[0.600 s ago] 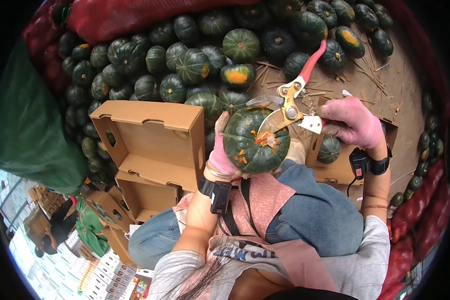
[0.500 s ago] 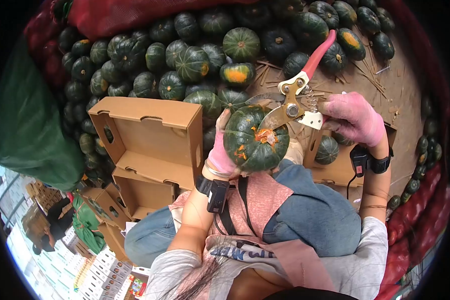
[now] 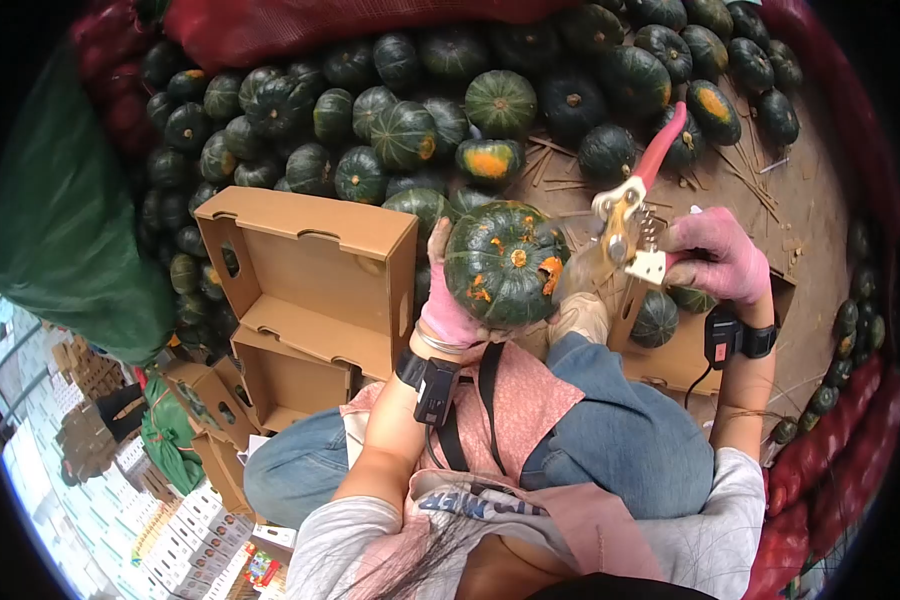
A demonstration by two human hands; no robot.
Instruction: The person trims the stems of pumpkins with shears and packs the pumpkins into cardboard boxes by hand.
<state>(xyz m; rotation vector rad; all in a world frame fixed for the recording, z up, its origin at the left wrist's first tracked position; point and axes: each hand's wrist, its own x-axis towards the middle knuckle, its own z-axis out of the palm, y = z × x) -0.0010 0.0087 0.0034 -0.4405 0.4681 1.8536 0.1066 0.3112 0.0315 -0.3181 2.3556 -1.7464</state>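
A dark green pumpkin (image 3: 500,272) with orange scars and a small round stem mark rests in my left hand (image 3: 444,300), which wears a pink glove and cups its left side and underside. My right hand (image 3: 718,255), also in a pink glove, is closed on the lower handle of pruning shears (image 3: 625,225) with red and white handles. Their blades are blurred and lie just right of the pumpkin. The red upper handle points up and away from my palm.
Many green pumpkins (image 3: 400,135) are heaped ahead. Open cardboard boxes (image 3: 310,260) stand at the left. Another box (image 3: 670,365) with pumpkins inside is at the right, beneath my right forearm. Red net sacks (image 3: 820,470) line the right edge. Someone in dark clothing is at the far left.
The shears have come away from the pumpkin to the right. The pumpkin has turned, so its torn orange patch now faces right and the stem mark shows.
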